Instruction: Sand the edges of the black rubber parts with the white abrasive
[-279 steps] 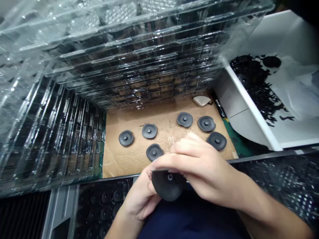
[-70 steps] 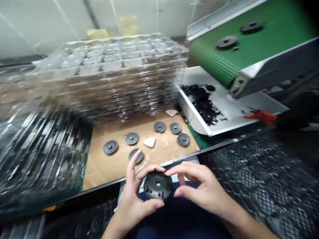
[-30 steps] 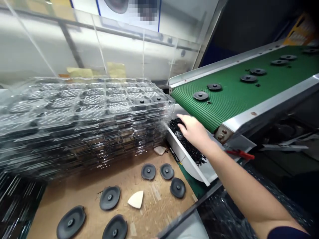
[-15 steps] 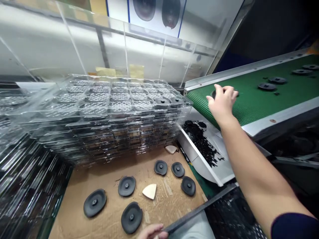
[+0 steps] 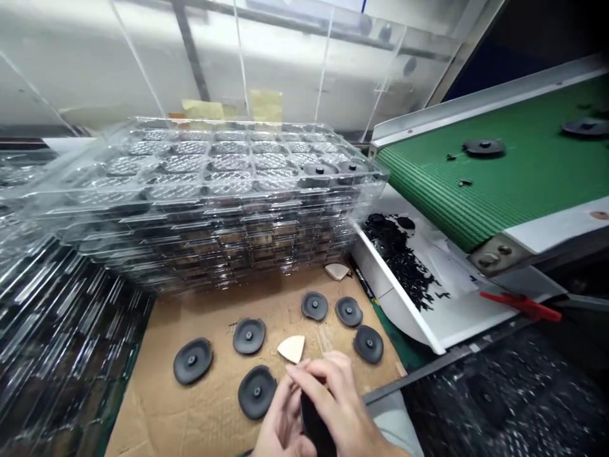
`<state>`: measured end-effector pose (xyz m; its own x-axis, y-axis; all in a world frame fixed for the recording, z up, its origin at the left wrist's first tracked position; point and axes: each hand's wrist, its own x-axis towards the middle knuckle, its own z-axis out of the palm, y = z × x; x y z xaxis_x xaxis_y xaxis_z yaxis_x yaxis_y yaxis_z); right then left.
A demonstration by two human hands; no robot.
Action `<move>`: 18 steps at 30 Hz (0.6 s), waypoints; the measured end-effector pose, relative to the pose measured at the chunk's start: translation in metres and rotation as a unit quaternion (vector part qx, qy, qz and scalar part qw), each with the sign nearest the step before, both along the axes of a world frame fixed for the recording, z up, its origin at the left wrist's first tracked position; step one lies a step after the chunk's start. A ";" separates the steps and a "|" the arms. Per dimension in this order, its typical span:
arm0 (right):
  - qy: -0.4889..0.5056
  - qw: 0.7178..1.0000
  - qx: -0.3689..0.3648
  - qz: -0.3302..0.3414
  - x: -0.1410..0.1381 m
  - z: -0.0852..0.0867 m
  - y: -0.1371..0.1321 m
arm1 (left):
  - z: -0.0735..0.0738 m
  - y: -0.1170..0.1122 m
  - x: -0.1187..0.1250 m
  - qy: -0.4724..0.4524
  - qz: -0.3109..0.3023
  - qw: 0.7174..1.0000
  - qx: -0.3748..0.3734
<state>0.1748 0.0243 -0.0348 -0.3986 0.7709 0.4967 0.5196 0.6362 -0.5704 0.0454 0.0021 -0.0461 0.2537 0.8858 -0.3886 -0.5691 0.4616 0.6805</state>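
Both hands meet at the bottom centre over the front edge of the cardboard sheet [image 5: 209,412]. My right hand [image 5: 340,406] curls its fingers round a black round disc [image 5: 314,426], seen edge-on. My left hand [image 5: 280,428] cups the same disc from the left. Several black discs lie on the cardboard just beyond: one [image 5: 257,391] right by my left hand, others at left [image 5: 192,360] and at right [image 5: 368,344]. A small white wedge [image 5: 292,348] lies among them.
A tall stack of clear plastic trays [image 5: 228,209] stands behind the cardboard, with more trays [image 5: 57,343] at the left. A green conveyor belt [image 5: 499,178] carries discs at the right. Below it a white bin [image 5: 428,317] holds black scraps. A red tool [image 5: 521,304] lies at the right.
My right hand has come back from the conveyor belt to the bottom centre with a black disc. My left hand has risen and joined it on the disc.
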 end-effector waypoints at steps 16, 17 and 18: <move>0.017 0.976 -0.216 -0.033 -0.014 -0.076 0.014 | 0.020 0.005 -0.045 -0.108 0.163 0.975 -0.106; 0.019 0.976 -0.217 -0.013 -0.016 -0.074 0.014 | 0.019 0.006 -0.045 -0.106 0.168 0.974 -0.104; 0.020 0.976 -0.218 0.004 -0.016 -0.069 0.016 | 0.017 0.007 -0.045 -0.105 0.172 0.974 -0.102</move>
<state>0.1585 0.0400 -0.1042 -0.3934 0.9090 0.1375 0.4870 0.3328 -0.8075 0.0009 0.0091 -0.0286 0.0481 0.8421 -0.5372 -0.8305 0.3326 0.4469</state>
